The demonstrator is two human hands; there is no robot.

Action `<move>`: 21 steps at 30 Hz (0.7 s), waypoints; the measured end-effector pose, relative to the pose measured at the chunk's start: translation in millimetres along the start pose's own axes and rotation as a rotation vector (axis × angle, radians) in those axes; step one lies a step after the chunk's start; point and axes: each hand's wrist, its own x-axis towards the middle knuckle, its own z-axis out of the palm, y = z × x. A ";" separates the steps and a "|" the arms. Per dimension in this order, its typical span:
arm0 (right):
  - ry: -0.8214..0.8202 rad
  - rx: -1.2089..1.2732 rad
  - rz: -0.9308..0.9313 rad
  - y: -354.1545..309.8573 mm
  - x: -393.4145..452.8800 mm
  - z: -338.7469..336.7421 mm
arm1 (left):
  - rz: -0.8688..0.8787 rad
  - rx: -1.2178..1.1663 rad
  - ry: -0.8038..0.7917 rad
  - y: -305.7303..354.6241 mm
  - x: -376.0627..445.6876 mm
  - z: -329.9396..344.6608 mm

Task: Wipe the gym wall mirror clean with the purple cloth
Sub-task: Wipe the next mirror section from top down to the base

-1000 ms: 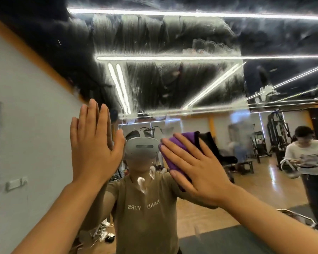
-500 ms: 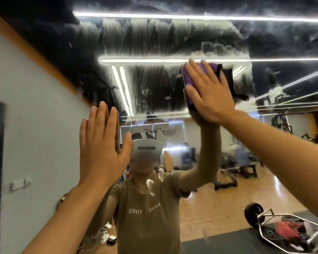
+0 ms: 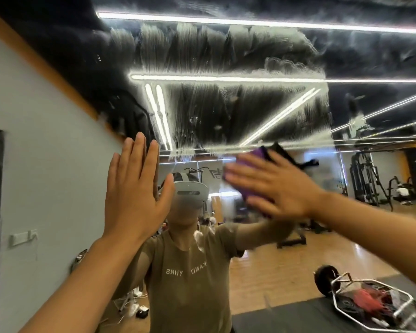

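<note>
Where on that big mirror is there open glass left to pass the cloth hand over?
Open glass lies above both hands, the streaky smeared patch under the reflected light strips, and right of the right hand pressing the purple cloth. It is crowded at middle height, where the flat left hand sits beside the cloth.

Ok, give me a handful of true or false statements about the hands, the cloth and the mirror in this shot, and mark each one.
1. The right hand presses the purple cloth flat against the mirror. True.
2. The left hand holds a spray bottle. False: it holds nothing, its fingers straight and palm toward the glass.
3. Streaky white smears cover the mirror above the hands. True.
4. The cloth is above the left hand's fingertips. False: it sits to the right of that hand, at about the level of its fingers.
5. A trap bar shows on the floor at lower right. True.
</note>
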 end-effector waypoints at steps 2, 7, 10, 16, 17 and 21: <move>0.045 0.033 0.189 32.5 28.5 -13.1 | 0.015 0.013 -0.003 -2.1 -2.1 -0.4; 0.134 0.140 0.631 38.7 61.1 -18.3 | 0.028 0.025 -0.009 -4.0 -4.7 -1.0; 0.130 0.113 0.540 -5.0 46.5 -6.9 | 0.032 0.033 -0.004 -5.3 -3.4 -0.3; -0.046 0.020 -0.006 -58.8 -19.5 6.4 | 0.036 0.032 -0.005 -5.2 -3.7 -0.7; -0.078 0.035 -0.062 -50.8 -17.9 3.3 | 0.041 0.034 -0.005 -5.6 -3.5 -0.8; -0.052 0.084 0.065 5.1 16.3 -8.5 | 0.044 0.043 -0.003 -7.5 -3.6 -1.0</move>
